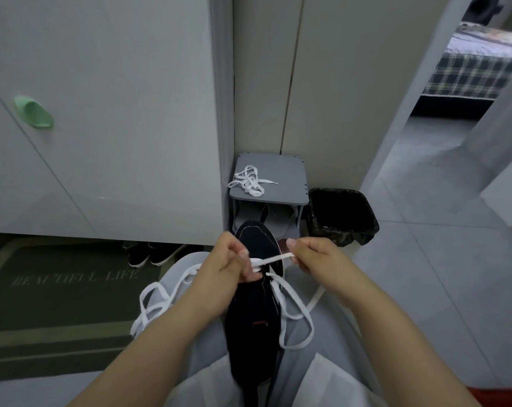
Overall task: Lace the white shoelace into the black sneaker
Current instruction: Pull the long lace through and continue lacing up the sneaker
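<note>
Both hands, left (232, 258) and right (313, 257), pinch the taut lace (273, 259) over the sneaker (256, 306) on the lap, cabinet (102, 113) close left, stool (273, 174) and bin (341, 214) just ahead, bare floor (439, 245) right.

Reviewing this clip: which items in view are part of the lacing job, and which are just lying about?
In use: black sneaker on the lap; white shoelace pulled between left hand and right hand.

Lying about: spare white lace on grey stool; black bin; doormat; shoes under cabinet.
</note>
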Demonstrator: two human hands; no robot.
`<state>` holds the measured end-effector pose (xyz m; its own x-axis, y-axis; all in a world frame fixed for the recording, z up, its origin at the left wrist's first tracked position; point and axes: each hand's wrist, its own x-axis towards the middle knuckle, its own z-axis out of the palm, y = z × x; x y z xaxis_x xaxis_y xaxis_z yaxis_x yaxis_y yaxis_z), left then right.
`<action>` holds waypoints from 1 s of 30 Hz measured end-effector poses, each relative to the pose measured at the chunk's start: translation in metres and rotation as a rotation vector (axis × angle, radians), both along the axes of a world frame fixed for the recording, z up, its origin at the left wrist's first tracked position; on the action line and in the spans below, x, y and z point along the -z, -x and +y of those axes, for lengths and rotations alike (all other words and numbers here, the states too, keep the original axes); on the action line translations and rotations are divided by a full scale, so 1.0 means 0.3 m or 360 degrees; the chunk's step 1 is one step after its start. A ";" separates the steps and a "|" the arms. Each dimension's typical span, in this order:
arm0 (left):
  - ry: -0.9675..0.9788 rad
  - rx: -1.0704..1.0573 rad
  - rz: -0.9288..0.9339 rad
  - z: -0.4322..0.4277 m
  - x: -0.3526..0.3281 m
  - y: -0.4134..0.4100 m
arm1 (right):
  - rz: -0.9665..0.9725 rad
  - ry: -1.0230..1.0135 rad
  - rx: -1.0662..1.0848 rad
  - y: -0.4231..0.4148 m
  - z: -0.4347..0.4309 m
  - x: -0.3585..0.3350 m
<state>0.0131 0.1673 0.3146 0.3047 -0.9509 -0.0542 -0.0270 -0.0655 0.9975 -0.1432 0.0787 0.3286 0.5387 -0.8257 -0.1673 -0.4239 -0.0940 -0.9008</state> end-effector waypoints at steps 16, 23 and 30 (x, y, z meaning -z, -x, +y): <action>0.0556 -0.0601 0.0688 0.157 -0.243 -0.263 | -0.0812 0.0044 0.0388 0.028 0.029 -0.075; -0.0076 -0.0050 -0.0913 0.089 -0.098 -0.066 | -0.1530 -0.0589 0.0562 0.083 0.010 -0.039; -0.0008 0.0073 -0.1872 -0.029 0.102 -0.012 | -0.1468 -0.0490 0.0532 0.139 0.021 -0.068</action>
<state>0.0167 0.1585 0.2840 0.1353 -0.9628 0.2338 -0.9330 -0.0444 0.3570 -0.1848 0.0850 0.3490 0.3155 -0.9483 -0.0347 0.4835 0.1921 -0.8540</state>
